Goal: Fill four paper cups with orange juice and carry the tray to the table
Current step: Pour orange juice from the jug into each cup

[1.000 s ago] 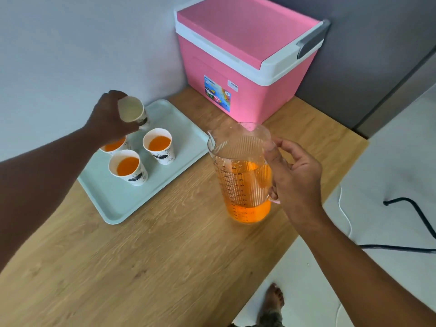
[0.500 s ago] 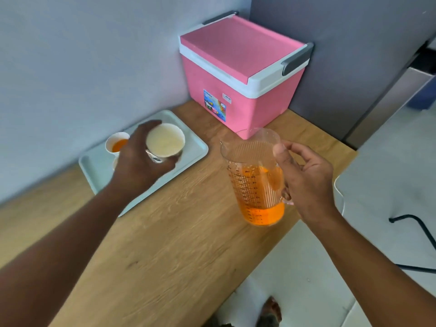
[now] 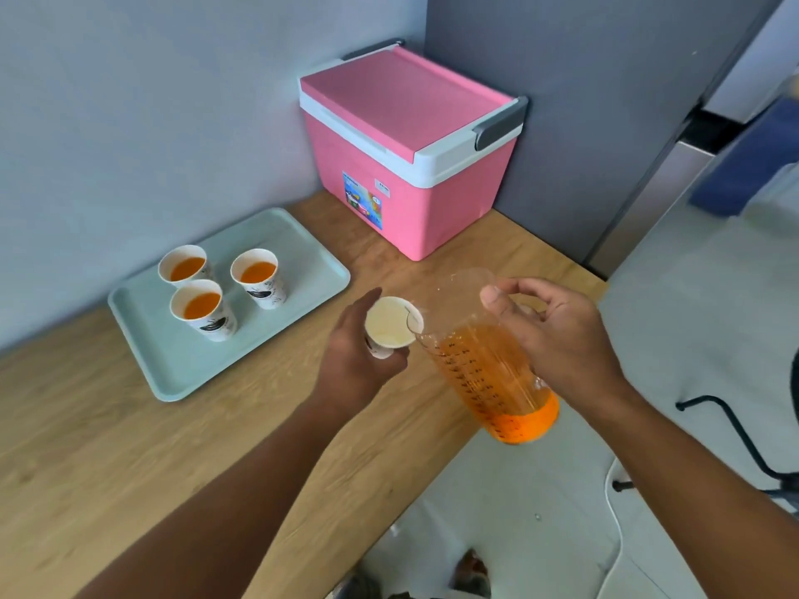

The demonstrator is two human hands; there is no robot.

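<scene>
Three cups (image 3: 203,308) are filled on the tray (image 3: 276,322); the empty fourth (image 3: 389,326) is gripped by the left hand (image 3: 359,361), the jug (image 3: 488,365) by the right hand (image 3: 557,339), tipped.

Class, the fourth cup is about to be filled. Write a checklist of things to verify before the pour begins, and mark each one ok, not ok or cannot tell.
1. Left hand grips the empty cup firmly: ok.
2. Right hand holds the pitcher: ok.
3. Spout sits over the cup's mouth: ok, it overlaps the rim.
4. Cup held upright: not ok, it tilts.
5. Enough juice left in the pitcher: ok.
6. Room on the tray beside the three filled cups: ok.
</scene>
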